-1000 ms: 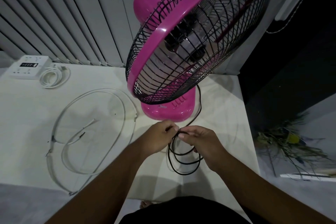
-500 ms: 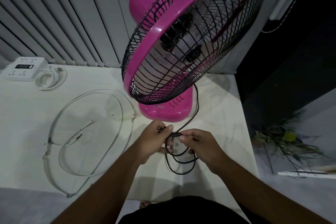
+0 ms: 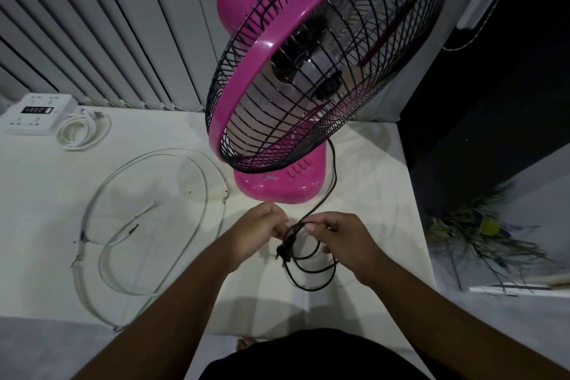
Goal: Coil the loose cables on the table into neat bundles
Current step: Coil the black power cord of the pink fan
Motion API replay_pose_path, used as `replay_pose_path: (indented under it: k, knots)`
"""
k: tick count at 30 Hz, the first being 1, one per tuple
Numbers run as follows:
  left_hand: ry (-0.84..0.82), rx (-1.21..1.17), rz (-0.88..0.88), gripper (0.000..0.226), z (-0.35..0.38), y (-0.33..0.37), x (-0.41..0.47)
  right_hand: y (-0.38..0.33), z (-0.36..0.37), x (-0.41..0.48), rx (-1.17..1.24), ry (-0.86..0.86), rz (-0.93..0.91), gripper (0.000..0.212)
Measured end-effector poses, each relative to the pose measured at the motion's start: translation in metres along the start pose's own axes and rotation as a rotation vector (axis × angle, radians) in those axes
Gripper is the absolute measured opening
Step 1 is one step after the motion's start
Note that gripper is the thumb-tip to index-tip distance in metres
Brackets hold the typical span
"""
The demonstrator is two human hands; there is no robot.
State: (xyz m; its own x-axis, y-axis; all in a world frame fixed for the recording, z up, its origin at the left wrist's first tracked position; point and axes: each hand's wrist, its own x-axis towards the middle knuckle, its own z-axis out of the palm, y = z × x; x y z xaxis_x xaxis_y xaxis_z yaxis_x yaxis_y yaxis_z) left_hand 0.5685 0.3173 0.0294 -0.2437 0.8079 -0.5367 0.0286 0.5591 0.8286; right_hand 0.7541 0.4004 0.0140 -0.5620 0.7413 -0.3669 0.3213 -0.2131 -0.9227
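White counter (image 3: 370, 182) w/ pink fan (image 3: 308, 71) standing at back centre, base just beyond the hands; large loose white cable (image 3: 203, 182) sprawled in wide loops across counter's left half, small coiled white cable (image 3: 80, 133) touching white power strip (image 3: 34, 114) at far left rear. Black cable (image 3: 319, 268) running from fan base down right side, gathered into a few loops hanging over counter's front centre. Left hand (image 3: 259, 231) & right hand (image 3: 339, 237) close together at top of loops, each grip pinched closed on black cable, fingertips nearly touching.
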Motion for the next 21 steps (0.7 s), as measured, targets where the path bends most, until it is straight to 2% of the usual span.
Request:
replay_pose_path:
  k: [3, 5, 8, 11, 14, 19, 21]
  knots:
    - [-0.096, -0.004, 0.022, 0.034, 0.008, 0.008, -0.003, -0.005, 0.005, 0.001, 0.062, -0.001, -0.020, 0.011]
    - [-0.147, -0.016, 0.033, 0.043, 0.015, 0.010, -0.005, -0.007, 0.006, 0.003, 0.100, 0.023, -0.008, 0.010]
    - [-0.114, -0.036, 0.081, 0.037, 0.021, 0.009, -0.007, -0.008, 0.003, 0.004, 0.207, 0.021, 0.066, 0.011]
    - [0.014, -0.140, 0.119, 0.038, 0.026, 0.005, -0.006, -0.004, 0.001, 0.003, 0.374, -0.022, 0.197, 0.023]
    - [0.144, -0.084, 0.135, 0.038, 0.030, -0.003, -0.003, 0.001, 0.005, 0.001, 0.470, -0.023, 0.267, 0.031]
    - [0.059, -0.040, 0.115, 0.038, 0.032, -0.012, -0.006, -0.005, 0.006, 0.007, 0.699, -0.013, 0.238, 0.028]
    - [0.056, -0.010, 0.121, 0.034, 0.030, -0.010, -0.006, -0.005, 0.005, 0.010, 0.686, -0.003, 0.242, 0.027]
